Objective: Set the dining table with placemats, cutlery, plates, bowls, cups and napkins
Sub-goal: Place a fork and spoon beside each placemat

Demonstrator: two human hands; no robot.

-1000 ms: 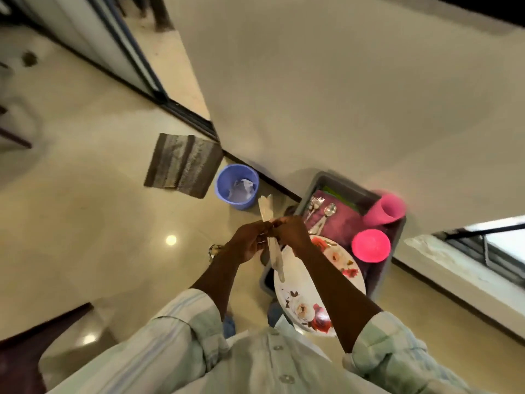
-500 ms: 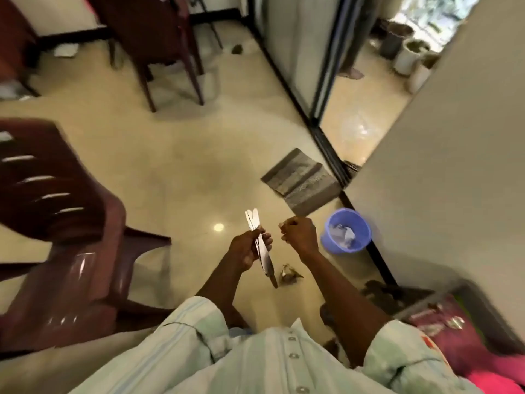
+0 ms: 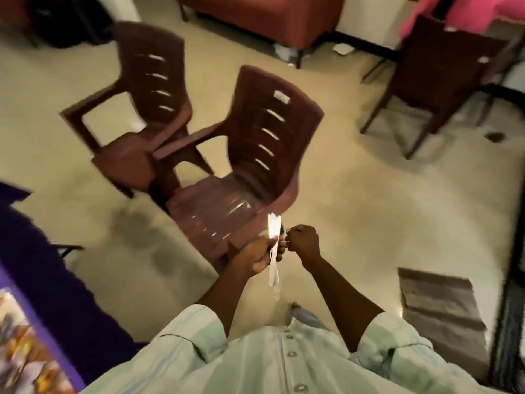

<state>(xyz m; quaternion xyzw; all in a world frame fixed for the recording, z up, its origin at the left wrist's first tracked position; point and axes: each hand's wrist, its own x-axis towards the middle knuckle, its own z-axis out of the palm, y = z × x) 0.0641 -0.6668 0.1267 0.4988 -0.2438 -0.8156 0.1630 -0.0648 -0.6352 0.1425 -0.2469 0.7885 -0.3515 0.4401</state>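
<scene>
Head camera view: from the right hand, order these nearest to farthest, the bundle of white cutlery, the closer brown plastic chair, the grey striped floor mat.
1. Bundle of white cutlery, just left of the right hand, gripped by the left hand.
2. Closer brown plastic chair, ahead and left.
3. Grey striped floor mat, on the floor to the right.

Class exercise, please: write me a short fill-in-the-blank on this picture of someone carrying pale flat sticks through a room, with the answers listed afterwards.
1. The bundle of pale sticks is gripped in the person's ____ hand.
2. The right hand is curled into a fist beside the sticks and visibly holds ____.
3. Just beyond the hands stand two ____ plastic chairs.
4. On the floor to the person's right lies a grey ____.

Answers: left; nothing; brown; mat
</scene>
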